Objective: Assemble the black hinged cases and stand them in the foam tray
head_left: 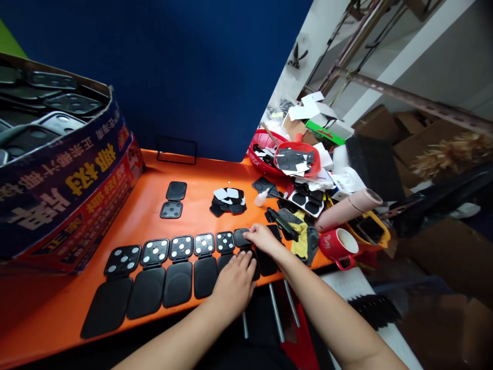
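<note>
A row of several black hinged plastic cases [169, 267] lies open along the near edge of the orange table [134, 216], their upper halves showing white round dots. My left hand [234, 283] rests flat, fingers stretched out, on the lower half of a case near the row's right end. My right hand [261, 237] is at the rightmost case [242, 237], its fingertips pressed together on the upper half. Whether anything small is pinched in them is hidden. A pile of black and white pads [228, 200] sits just behind.
A large printed cardboard box [57, 185] full of black cases stands at left. One more open case [174, 199] lies mid-table. Red baskets [287, 154], a red mug [341, 245], a paper roll [348, 208], a small glue bottle [262, 197] and clutter crowd the right.
</note>
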Motion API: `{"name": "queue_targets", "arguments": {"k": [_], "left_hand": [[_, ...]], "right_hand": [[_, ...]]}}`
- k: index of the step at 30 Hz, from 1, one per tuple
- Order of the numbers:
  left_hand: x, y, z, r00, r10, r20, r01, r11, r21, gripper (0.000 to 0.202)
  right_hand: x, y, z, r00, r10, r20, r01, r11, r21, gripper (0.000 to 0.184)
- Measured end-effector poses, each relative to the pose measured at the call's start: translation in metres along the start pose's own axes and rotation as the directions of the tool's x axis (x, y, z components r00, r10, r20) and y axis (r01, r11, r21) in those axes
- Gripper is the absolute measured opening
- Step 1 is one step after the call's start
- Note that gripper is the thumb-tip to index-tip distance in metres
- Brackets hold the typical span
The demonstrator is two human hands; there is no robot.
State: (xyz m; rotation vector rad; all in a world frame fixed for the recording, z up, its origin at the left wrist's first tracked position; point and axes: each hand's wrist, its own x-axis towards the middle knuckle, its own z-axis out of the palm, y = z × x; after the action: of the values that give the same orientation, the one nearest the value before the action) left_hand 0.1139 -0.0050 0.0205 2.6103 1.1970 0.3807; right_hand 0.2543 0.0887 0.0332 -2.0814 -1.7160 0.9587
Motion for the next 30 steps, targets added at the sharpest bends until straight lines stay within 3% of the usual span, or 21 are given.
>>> {"name": "queue_targets", "arguments": {"k": [8,11,13,16,18,20,26,30], "left_hand": [[0.001,-0.001,0.0,1.0,0.006,0.026,-0.006,1.0,-0.01,0.047],[0.001,-0.001,0.0,1.0,0.005,0.009,-0.004,1.0,-0.02,0.046],[0.0,-0.001,0.0,1.0,-0.002,-0.006,0.002,1.0,-0.028,0.046],[0.0,-0.001,0.001,1.0,-0.006,-0.011,0.005,0.999,-0.044,0.042],[0.0,-0.002,0.002,1.0,0.001,-0.009,-0.001,0.999,-0.052,0.037],[-0.001,-0.002,0.004,1.0,0.013,-0.01,-0.014,0.999,-0.046,0.037],[-0.004,-0.001,0.002,0.999,0.037,0.022,-0.037,0.999,-0.013,0.039],[-0.002,-0.001,-0.006,0.998,0.053,0.047,-0.052,0.999,-0.009,0.049]], "right_hand": [[-0.001,-0.018,-0.014,0.997,-0.079,-0.001,0.076,0.968,-0.238,0.03],[-0.012,-0.019,-0.013,0.982,-0.184,-0.05,0.153,0.917,-0.368,0.031],[-0.025,-0.015,-0.008,0.934,-0.354,-0.04,0.31,0.863,-0.4,0.027],[-0.045,-0.003,0.0,0.828,-0.558,0.056,0.542,0.771,-0.334,0.031],[-0.054,0.004,0.004,0.815,-0.567,0.118,0.572,0.758,-0.314,0.035],[-0.055,0.007,0.008,0.836,-0.527,0.151,0.545,0.768,-0.337,0.038],[-0.04,-0.005,0.016,0.862,-0.488,0.137,0.499,0.772,-0.394,0.037],[-0.035,-0.01,-0.004,0.88,-0.457,0.13,0.475,0.839,-0.267,0.032]]}}
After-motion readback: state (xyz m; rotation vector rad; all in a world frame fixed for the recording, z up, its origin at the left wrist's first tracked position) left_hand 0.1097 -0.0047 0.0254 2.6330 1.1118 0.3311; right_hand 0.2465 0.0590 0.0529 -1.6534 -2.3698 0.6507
